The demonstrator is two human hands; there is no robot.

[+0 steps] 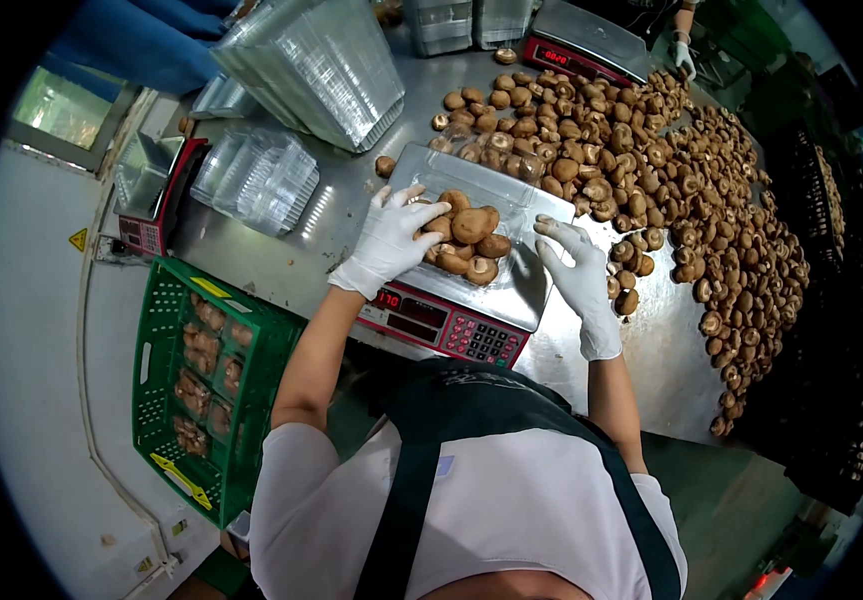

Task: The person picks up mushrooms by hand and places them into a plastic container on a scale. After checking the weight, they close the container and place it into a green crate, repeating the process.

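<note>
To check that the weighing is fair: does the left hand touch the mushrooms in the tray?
Touching. The head view shows the left hand with its gloved fingers resting directly on the mushrooms in the clear tray on the scale; no gap shows.

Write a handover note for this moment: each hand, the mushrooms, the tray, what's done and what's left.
Left hand: open, fingers resting on the mushrooms in the tray.
Right hand: open, at the tray's right edge.
The tray sits on the scale; the loose pile lies beyond it and to the right.
Done: several mushrooms in the tray; filled trays in the crate.
Left: most of the pile is loose; empty trays are stacked behind.
</note>
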